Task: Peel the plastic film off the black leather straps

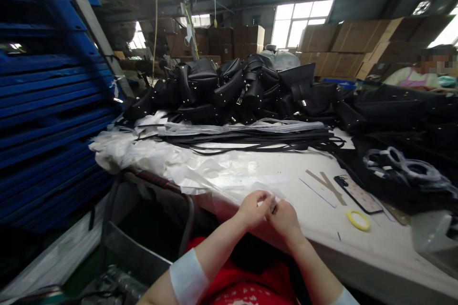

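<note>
Head view is showing both bare hands meeting at the near edge of a pale bench (304,209), just below the centre of the frame. The left hand (255,209) is pinching a thin translucent film (265,188) between thumb and fingers, and the right hand (285,220) is curling beside it, its fingertips pinching at the same spot. The film is resting partly over the bench edge, and its lower part is hiding behind the fingers.

Left of centre, crumpled white sheets (161,157) are spreading toward the bench corner. Behind the hands, long black straps (250,139) are lying crosswise, and above them a heap of black bags (229,81) with metal fittings is filling the middle of the frame. Right of centre, two tan strips (338,195) are crossing beside a phone in a patterned case (361,198), while a yellow ring (352,223) is lying nearer the front edge. Coiled clear-wrapped cords (422,167) are sitting at the right.

Blue slatted panels (46,119) are standing at the left, with a metal-framed chair (143,248) below. Cardboard boxes (336,38) are stacking up at the upper right, near a co-worker (411,76).
</note>
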Tool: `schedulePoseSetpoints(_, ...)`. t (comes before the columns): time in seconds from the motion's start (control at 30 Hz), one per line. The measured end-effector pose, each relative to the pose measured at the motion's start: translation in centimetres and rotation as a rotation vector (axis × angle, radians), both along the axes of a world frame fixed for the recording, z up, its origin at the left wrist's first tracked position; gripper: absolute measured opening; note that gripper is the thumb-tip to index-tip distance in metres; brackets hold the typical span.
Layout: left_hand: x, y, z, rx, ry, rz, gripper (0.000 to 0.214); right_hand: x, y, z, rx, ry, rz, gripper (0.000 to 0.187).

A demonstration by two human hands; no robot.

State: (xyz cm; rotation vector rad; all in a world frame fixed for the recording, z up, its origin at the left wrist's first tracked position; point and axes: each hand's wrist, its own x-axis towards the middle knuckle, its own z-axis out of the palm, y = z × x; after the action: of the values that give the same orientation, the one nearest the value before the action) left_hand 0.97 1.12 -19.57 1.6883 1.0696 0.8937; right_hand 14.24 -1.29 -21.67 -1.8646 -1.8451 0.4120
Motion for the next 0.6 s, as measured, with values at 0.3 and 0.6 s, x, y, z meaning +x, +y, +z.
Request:
schedulePoseSetpoints(0.3, -0.6, -1.8, 1.6, 0.395, 0.207, -0.074, 0.067, 1.3, -1.4, 1.4, -0.07, 1.205, -0.332, 0.041)
schedulePoseSetpoints(0.6, 3.3, -0.1, 1.6, 0.661, 0.517, -0.219, 0.016, 3.8, -3.0, 3.6, -0.079, 1.495, -0.184, 0.033)
